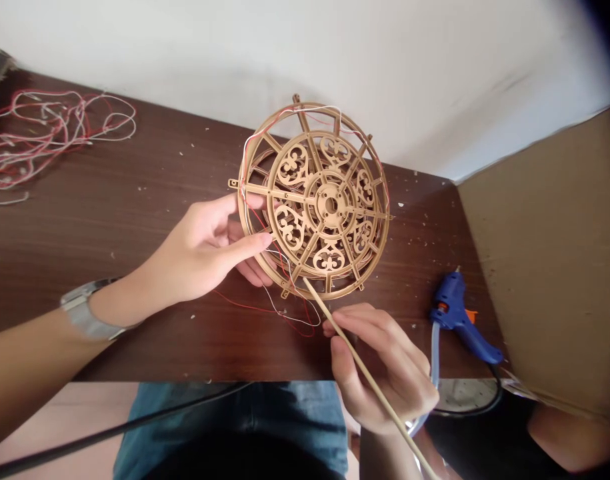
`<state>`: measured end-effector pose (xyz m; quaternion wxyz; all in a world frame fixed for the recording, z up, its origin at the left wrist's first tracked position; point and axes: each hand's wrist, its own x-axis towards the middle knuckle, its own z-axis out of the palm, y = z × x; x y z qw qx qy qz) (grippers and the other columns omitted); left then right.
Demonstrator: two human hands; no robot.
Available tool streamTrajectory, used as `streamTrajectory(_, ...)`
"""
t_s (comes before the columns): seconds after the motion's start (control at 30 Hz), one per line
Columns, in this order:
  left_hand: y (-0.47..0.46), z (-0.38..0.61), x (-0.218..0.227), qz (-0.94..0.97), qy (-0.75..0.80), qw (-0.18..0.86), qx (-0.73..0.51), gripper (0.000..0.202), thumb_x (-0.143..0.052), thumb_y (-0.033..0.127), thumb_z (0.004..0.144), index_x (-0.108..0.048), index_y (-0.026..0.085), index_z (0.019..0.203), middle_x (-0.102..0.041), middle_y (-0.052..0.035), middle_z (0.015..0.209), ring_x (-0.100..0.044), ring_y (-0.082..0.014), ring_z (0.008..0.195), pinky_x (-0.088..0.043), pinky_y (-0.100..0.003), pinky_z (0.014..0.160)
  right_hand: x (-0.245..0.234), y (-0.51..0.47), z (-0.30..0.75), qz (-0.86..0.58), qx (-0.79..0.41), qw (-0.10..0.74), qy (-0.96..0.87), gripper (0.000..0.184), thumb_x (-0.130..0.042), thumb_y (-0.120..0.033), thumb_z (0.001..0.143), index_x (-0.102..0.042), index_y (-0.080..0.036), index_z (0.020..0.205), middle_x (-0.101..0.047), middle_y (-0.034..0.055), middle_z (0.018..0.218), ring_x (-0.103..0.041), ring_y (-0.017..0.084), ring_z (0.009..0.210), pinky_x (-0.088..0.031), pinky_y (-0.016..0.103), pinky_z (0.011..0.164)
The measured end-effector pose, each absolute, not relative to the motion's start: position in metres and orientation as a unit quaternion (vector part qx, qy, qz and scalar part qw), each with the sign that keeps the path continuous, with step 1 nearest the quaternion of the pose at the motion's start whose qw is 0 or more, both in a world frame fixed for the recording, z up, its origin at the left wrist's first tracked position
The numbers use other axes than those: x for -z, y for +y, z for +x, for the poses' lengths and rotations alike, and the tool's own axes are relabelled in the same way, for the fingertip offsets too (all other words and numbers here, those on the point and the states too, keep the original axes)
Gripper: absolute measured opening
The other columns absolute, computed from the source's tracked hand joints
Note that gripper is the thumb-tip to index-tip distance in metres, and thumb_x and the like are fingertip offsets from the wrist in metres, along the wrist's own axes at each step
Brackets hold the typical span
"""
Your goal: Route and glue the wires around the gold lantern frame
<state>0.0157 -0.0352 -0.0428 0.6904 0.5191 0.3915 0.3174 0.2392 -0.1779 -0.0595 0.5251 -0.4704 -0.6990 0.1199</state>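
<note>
My left hand [225, 243] is closed on the left rim of a round, gold-coloured openwork frame [329, 259], with the thumb in front and the fingers behind. The frame is tilted up above the table, showing spokes, scroll ornaments and a central hub. Thin red and white wires [289, 313] run along its rim and hang in a loop below. Between the thumb and fingers of my right hand [385, 367] is a slender wooden stick [367, 377]. Its tip is at the frame's lower rim, near the wires; whether it touches them I cannot tell.
A tangle of red and white wires [59, 137] lies on the dark brown table [149, 220] at left. A blue glue gun [457, 317] rests at right, beside a cardboard panel [545, 267]. Small white scraps dot the table. A white wall [185, 53] stands behind.
</note>
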Motion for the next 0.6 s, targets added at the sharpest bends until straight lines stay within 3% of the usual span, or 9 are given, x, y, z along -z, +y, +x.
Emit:
streamTrajectory(0.23, -0.0359, 0.0164, 0.0451, 0.513, 0.385, 0.697, -0.321, 0.060, -0.081, 0.028, 0.096, -0.051, 0.014, 0.146, -0.082, -0.0037, 0.075, -0.083, -0.0318, 0.066, -0.072, -0.036, 0.059, 0.0605, -0.1774, 0.2386, -0.482, -0.108, 0.507, -0.706, 0.030, -0.066, 0.006, 0.095, -0.079, -0.013, 0.114, -0.070, 0.0082, 0.103, -0.071, 0.014, 0.092, -0.062, 0.027, 0.074)
streamTrajectory(0.5, -0.0359, 0.0152, 0.0461, 0.516, 0.389, 0.691, -0.322, 0.062, -0.079, 0.027, 0.097, -0.049, 0.014, 0.150, -0.081, -0.0028, 0.072, -0.082, -0.0315, 0.064, -0.072, -0.036, 0.058, 0.0587, -0.1816, 0.2417, -0.471, -0.124, 0.481, -0.729, 0.028, -0.061, 0.000, 0.099, -0.079, -0.011, 0.117, -0.070, 0.0109, 0.109, -0.073, 0.016, 0.098, -0.062, 0.026, 0.072)
streamTrajectory(0.6, -0.0359, 0.0160, 0.0452, 0.516, 0.389, 0.693, -0.320, 0.061, -0.079, 0.026, 0.097, -0.049, 0.013, 0.149, -0.081, -0.0041, 0.073, -0.082, -0.0308, 0.064, -0.072, -0.034, 0.058, 0.0581, -0.1810, 0.2413, -0.471, -0.125, 0.491, -0.722, 0.034, -0.060, 0.004, 0.097, -0.077, -0.010, 0.123, -0.072, 0.0105, 0.105, -0.073, 0.016, 0.095, -0.063, 0.028, 0.075)
